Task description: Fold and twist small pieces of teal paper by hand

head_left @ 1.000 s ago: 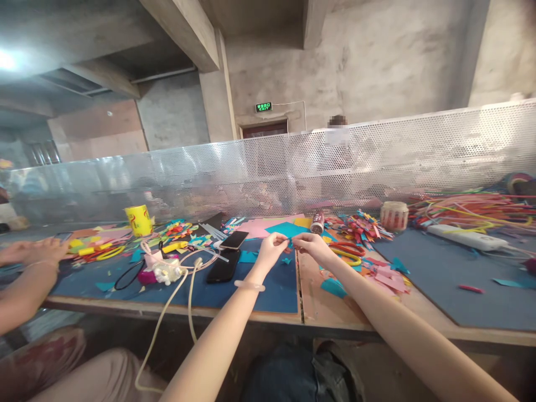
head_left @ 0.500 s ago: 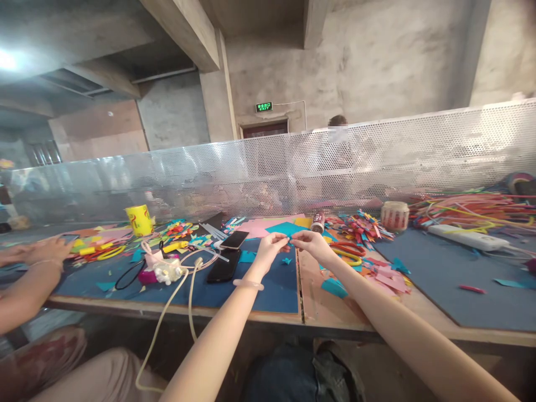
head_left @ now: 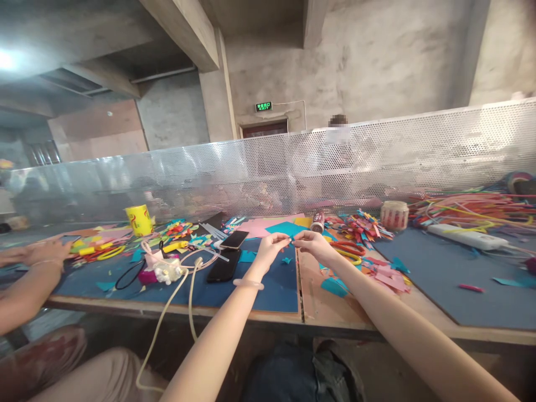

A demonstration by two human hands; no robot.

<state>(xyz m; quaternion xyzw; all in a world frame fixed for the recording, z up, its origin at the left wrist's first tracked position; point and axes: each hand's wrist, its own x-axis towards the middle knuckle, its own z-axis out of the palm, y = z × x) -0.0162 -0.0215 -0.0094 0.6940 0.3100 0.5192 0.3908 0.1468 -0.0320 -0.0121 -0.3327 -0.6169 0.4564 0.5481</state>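
My left hand (head_left: 271, 250) and my right hand (head_left: 312, 245) meet above the table, their fingers closed in a pinch. Between the fingertips is a small blue piece of paper (head_left: 291, 238), mostly covered by them. Just below lies a small blue folded paper piece (head_left: 286, 261) on the dark blue mat (head_left: 268, 296). Behind the hands rests a larger sheet of blue paper (head_left: 281, 228), with pink paper (head_left: 253, 226) beside it. A dark brown bottle (head_left: 317, 222) lies beyond my right hand.
Left of my hands are two phones (head_left: 224, 268), a power adapter with cables (head_left: 167, 271) and a yellow roll (head_left: 139, 220). At right are orange-handled scissors (head_left: 349, 254), paper scraps (head_left: 389, 277), a jar (head_left: 394, 215) and a power strip (head_left: 469, 237). A co-worker's arm (head_left: 37, 273) reaches in at far left.
My two hands have shifted very slightly to the right, still pinching the small blue paper. The things on the table stay where they were.
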